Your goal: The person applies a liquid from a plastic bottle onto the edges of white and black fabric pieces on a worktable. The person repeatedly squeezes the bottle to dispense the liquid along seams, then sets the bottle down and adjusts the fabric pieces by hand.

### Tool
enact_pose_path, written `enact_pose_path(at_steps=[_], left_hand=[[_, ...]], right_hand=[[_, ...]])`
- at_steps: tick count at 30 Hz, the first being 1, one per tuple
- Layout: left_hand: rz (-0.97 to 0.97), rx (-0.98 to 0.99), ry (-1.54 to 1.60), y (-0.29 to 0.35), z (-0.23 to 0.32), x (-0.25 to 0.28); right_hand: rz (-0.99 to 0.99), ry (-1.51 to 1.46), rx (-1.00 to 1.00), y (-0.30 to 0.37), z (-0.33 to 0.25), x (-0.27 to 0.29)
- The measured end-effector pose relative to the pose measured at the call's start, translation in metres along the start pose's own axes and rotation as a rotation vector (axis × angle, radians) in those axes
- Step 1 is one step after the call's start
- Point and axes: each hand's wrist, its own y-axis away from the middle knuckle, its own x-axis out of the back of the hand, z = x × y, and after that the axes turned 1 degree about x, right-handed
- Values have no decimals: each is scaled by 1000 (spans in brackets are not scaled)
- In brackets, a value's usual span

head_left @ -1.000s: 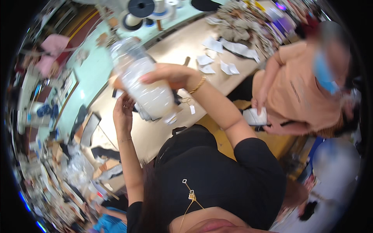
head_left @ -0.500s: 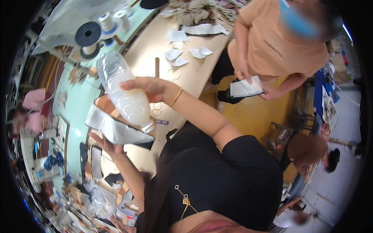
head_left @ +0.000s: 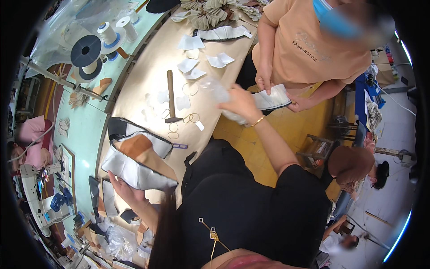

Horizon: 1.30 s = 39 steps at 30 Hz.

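My left hand (head_left: pixel 131 193) supports a folded leather piece (head_left: pixel 139 168) with white backing and brown and tan panels, its fingers on the lower edge. A clear plastic bottle (head_left: pixel 217 91), smeared by motion, is in my right hand (head_left: pixel 242 106), over the table's right edge. A similar dark and white piece (head_left: pixel 127 127) lies behind the one in my left hand. On the table, a hammer (head_left: pixel 171 96) lies beside several thin rings (head_left: pixel 190 89) and a small purple-handled tool (head_left: pixel 180 146).
A co-worker (head_left: pixel 313 49) across the table's right edge holds a white piece with a dark border (head_left: pixel 274 96). White patches (head_left: pixel 190 42) and bundled pieces (head_left: pixel 210 15) lie on the far table (head_left: pixel 134 89). Thread spools (head_left: pixel 107 33) and a sewing machine (head_left: pixel 33 197) stand left.
My right hand has swung the bottle away from the folded piece, rightward toward the co-worker. The hammer is now uncovered. My left hand has moved slightly down and still holds the folded piece.
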Motion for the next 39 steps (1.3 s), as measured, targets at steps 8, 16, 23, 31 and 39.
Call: enact_pose_path(at_steps=[8, 16, 23, 31, 39], left_hand=[[-63, -27, 155, 9, -6, -33], [-173, -91, 287, 41, -2, -60], [-175, -81, 200, 49, 3, -74], [-299, -72, 205, 48, 11, -65], [-194, -96, 182, 49, 11, -62]], right_hand=[[-72, -1199, 862, 19, -206, 20], [-105, -1485, 1040, 39, -248, 16], [-68, -1238, 1091, 42, -255, -5], [-78, -1146, 1234, 45, -269, 6], [-75, -894, 1399, 37, -262, 5]])
